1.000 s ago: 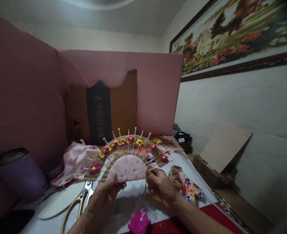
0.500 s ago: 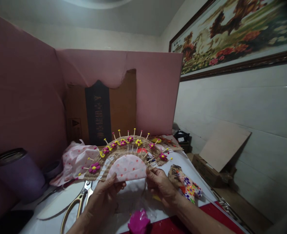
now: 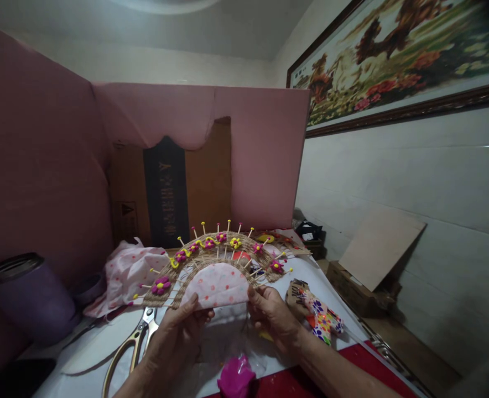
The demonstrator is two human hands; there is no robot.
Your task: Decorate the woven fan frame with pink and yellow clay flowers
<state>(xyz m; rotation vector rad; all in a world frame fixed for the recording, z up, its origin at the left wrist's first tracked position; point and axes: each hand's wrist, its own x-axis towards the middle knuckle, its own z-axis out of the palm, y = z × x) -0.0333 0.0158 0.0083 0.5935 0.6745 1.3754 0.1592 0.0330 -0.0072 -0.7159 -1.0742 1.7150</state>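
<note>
Between my two hands is a half-round woven fan (image 3: 201, 266), held up above the table. Its inner half circle is white cloth with pinkish-red dots, and twine bands arch around it over thin sticks. Magenta and yellow clay flowers line the outer band, and small yellow and pink balls cap the stick ends. My left hand (image 3: 182, 326) pinches the lower left corner, thumb in front. With thumb and bent fingers, my right hand (image 3: 271, 312) grips the lower right corner. Gold-handled scissors (image 3: 139, 337) lie beside my left forearm.
A magenta clay lump (image 3: 236, 377) in plastic lies in front. Right of my hand sits a flower-patterned piece (image 3: 322, 318). Dotted cloth (image 3: 134, 271), a pale oval board (image 3: 99, 342) and a purple canister (image 3: 29, 298) stand left. A pink-covered cardboard panel (image 3: 265, 160) rises behind.
Almost nothing differs. The whole view has shifted very slightly, while both hands keep the same hold on the fan.
</note>
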